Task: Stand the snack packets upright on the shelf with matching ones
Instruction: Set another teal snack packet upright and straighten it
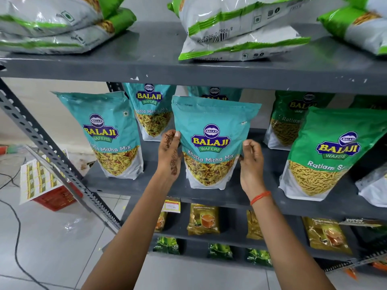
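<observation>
A teal Khatta Mitha Mix packet (211,141) stands upright near the front of the grey middle shelf (236,195). My left hand (170,155) presses its left edge and my right hand (251,162) holds its right edge. Another teal packet (111,135) stands to the left. Two more teal packets (151,109) stand behind. Green Ratlami Sev packets (326,151) stand on the right of the same shelf.
Green-and-white packets (236,28) lie flat on the shelf above. Yellow tea packets (204,219) and small green packets fill the lower shelves. A slanted perforated metal bar (48,151) runs at the left, with a red crate (56,197) and cables on the tiled floor.
</observation>
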{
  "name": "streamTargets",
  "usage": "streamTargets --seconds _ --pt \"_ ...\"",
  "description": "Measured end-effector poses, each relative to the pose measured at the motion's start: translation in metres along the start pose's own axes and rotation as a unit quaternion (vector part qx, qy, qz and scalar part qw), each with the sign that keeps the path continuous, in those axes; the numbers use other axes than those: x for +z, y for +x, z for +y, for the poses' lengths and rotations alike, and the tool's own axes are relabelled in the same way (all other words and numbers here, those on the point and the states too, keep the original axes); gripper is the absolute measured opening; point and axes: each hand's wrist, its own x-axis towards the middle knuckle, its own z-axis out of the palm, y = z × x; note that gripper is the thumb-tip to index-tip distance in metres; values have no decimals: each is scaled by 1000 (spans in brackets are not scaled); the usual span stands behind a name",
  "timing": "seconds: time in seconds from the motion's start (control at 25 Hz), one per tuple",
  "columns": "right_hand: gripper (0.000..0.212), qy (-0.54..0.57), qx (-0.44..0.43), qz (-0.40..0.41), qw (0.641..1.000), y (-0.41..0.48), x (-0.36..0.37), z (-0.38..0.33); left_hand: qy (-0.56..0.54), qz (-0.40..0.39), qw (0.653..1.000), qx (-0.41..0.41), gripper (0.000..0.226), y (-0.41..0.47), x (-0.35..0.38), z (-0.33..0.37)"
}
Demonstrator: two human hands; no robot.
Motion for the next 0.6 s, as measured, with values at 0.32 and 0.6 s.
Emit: streamTargets --seconds 0.32,0.6 --pt "27 -131 -240 165 948 -26 36 -26 149 -6 985 87 39 -16 -9 9" --pt "28 -211 -424 20 881 -73 153 -22 383 61 798 460 52 -22 -43 50"
